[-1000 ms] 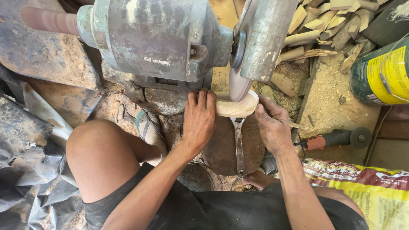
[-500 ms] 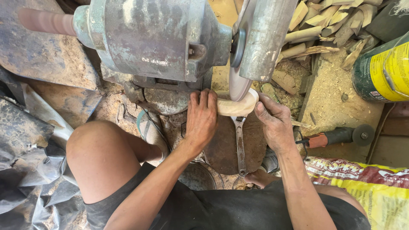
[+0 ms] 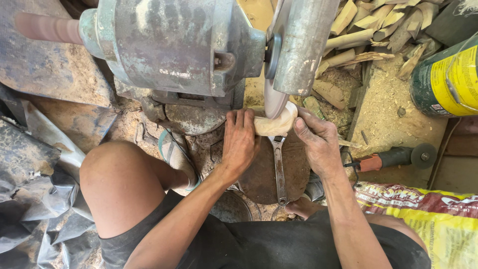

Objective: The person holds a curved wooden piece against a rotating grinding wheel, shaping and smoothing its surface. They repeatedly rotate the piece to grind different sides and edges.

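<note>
Since the earlier frames little has shifted: both hands have stayed on the pale wooden piece (image 3: 273,124), which sits slightly lower against the grinding disc (image 3: 273,97). The wooden piece lies just under the disc's lower edge, touching it, near the middle of the view. The left hand (image 3: 240,144) presses its fingers flat along the piece's 9 o'clock end, its grip closed on the wood; the right hand (image 3: 318,144) wraps the 3 o'clock end, thumb and fingers likewise closed on it.

At 6 o'clock of the piece a metal wrench (image 3: 279,169) lies on a dark rounded slab (image 3: 264,177). At 12 o'clock stands the grey, worn motor housing (image 3: 174,45) with a steel guard (image 3: 303,45) over the disc.

The floor (image 3: 388,119) is dirt strewn with sawdust. Wood offcuts (image 3: 378,25) are heaped at 1 o'clock. An angle grinder (image 3: 393,158) with an orange body lies at 3 o'clock. A round green can with a yellow label (image 3: 448,79) stands at 2 o'clock. A yellow and red printed sack (image 3: 428,214) lies at 4 o'clock. Dark crumpled sheeting (image 3: 35,199) fills 8 o'clock.
</note>
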